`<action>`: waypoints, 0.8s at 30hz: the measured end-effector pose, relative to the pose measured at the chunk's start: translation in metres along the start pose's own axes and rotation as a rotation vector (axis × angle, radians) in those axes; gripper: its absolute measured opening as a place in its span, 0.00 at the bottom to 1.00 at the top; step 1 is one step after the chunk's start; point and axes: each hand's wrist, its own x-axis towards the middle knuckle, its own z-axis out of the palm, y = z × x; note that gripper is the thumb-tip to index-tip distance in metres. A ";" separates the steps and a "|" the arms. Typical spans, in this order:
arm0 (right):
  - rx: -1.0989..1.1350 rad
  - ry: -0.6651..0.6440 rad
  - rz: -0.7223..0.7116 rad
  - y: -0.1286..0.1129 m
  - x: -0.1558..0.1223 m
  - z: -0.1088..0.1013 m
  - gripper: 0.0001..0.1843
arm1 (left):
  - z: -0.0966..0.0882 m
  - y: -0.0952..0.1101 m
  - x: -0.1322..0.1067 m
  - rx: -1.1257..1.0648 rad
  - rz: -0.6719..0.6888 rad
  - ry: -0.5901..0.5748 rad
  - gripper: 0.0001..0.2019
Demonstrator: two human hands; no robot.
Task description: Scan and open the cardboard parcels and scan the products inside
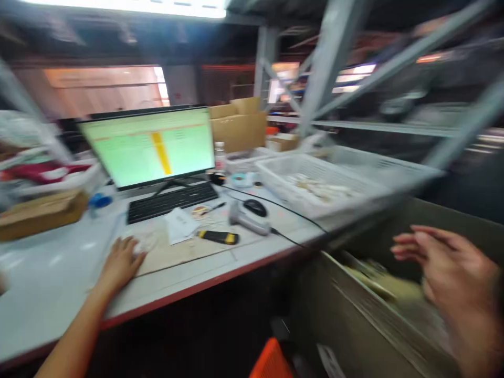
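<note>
Two bare hands are spread well apart: the left hand (121,263) lies palm down on the white table (51,283), fingers fanned wide, and the right hand (452,278) hangs over a drab deep bin (378,320) beside the table. The right hand's fingers are loosely bent and close together, a narrow shape with nothing visible in it, though blur keeps me from telling whether thumb and fingertips meet. Beneath and beside it, inside the bin, lie yellowish packets (405,289), partly covered by the hand and too smeared to identify. They look light and pliable, probably with a slick film surface, so a pinch at one smooth spot could slip; a raised edge or corner, taken between thumb and several fingers, would likely hold better. Next to the left fingertips is a patch of clear plastic (147,241), perhaps a thin bag; whether they touch it is unclear. It would presumably weigh almost nothing, crumple easily and cling to the table, so a fold or loose edge seems the best grip. Just beyond are a white paper slip (181,226), flat and easily creased, and a black-and-yellow cutter (218,237), apparently stiff and best held by its body.
</note>
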 end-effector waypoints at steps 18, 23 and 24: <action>-0.551 -0.845 -0.582 0.088 0.078 0.305 0.28 | -0.033 0.075 0.054 -0.100 -0.068 0.278 0.33; -0.763 -0.733 -0.571 0.096 0.053 0.307 0.40 | -0.008 0.112 0.119 -0.321 -0.027 0.174 0.28; -0.792 -0.713 -0.585 0.099 0.049 0.308 0.41 | -0.002 0.117 0.128 -0.331 -0.036 0.142 0.29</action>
